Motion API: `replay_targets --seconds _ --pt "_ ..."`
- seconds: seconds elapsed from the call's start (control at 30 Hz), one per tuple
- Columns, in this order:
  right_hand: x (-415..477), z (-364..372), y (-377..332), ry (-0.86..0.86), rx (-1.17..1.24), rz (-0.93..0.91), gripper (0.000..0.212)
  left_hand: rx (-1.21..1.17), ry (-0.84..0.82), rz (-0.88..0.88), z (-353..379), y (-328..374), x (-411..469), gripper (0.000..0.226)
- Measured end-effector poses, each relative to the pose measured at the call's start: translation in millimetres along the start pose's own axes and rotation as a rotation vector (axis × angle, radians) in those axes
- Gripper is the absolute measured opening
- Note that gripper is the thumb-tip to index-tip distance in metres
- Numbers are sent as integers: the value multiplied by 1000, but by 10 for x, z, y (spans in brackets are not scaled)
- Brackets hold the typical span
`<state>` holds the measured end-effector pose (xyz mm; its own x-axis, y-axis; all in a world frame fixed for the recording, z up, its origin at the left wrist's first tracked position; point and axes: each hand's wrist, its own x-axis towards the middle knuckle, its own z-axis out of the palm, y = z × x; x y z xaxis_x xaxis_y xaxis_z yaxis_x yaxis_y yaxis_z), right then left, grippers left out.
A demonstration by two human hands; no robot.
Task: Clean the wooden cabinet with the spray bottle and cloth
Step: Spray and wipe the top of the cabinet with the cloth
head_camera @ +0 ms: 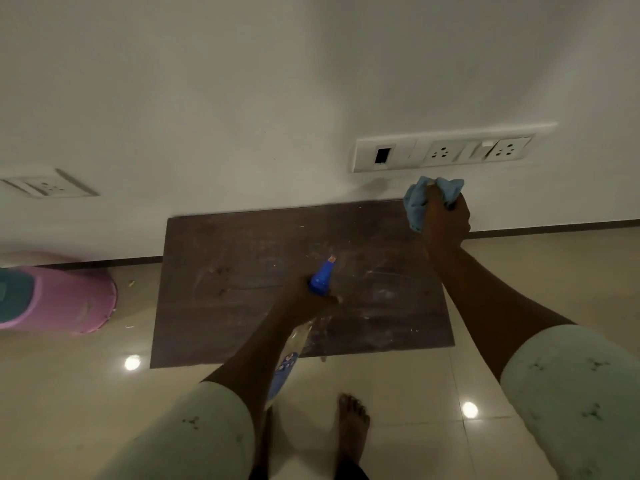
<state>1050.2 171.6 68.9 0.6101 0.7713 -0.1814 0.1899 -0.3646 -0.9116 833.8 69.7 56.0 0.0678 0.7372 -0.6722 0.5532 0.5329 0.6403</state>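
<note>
The dark wooden cabinet top [242,289] stands against the wall, its surface streaked with pale smears. My left hand [304,299] grips a spray bottle [323,278] with a blue trigger head, the nozzle aimed down at the middle of the top. The bottle's clear body runs back under my wrist. My right hand [446,220] is clenched around a bunched light blue cloth [417,202] above the cabinet's far right corner, close to the wall.
A white socket strip [441,152] sits on the wall just above my right hand, and another socket plate [48,185] at far left. A pink bucket [69,299] lies left of the cabinet. Glossy beige tiles and my bare foot [353,420] are below.
</note>
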Motion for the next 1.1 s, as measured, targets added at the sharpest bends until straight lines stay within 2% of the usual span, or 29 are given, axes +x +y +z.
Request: replay_targets --seconds 0.13,0.2,0.27,0.37,0.53,0.63,0.7,0.77,0.83,0.9,0.93,1.0,1.03,1.1 --pt "-215 122 152 -103 -96 -16 31 60 99 -114 -434 -466 -162 27" --pt "-374 189 291 -153 -158 -62 28 51 166 -97 -726 -701 -265 29" --pt "-551 375 447 -127 -191 -142 35 20 260 -46 -1071 -905 -332 25" --pt "-828 745 581 -153 -216 -151 35 -68 353 -59 -1513 -1119 -349 17" --pt "-1298 1530 722 -247 -311 -390 25 -25 293 -74 -2083 -1559 -252 20" --pt "-1472 1926 952 -296 -451 -551 39 28 324 -70 -2327 -1778 -184 15" --pt "-1561 2185 1037 -256 -615 -482 53 80 324 -62 -2472 -1904 -129 18" --pt "-1694 2442 1041 -236 -715 -466 56 159 323 -30 -2587 -2013 -71 26" --pt "-1956 2684 998 -382 -834 -627 58 178 336 6 -2672 -2077 -28 31" --pt "-2382 2829 1040 -608 -843 -823 54 162 361 36 -2716 -2122 5 28" --pt "-2621 2822 1099 -718 -843 -933 55 152 366 42 -2709 -2135 7 28" --pt "-2953 2628 1148 -869 -907 -1040 58 133 365 61 -2706 -2163 41 30" --pt "-2910 2492 1145 -862 -939 -1077 58 135 370 67 -2691 -2178 57 31" --pt "-2537 2386 1108 -690 -1008 -1069 57 130 383 82 -2688 -2190 111 32"
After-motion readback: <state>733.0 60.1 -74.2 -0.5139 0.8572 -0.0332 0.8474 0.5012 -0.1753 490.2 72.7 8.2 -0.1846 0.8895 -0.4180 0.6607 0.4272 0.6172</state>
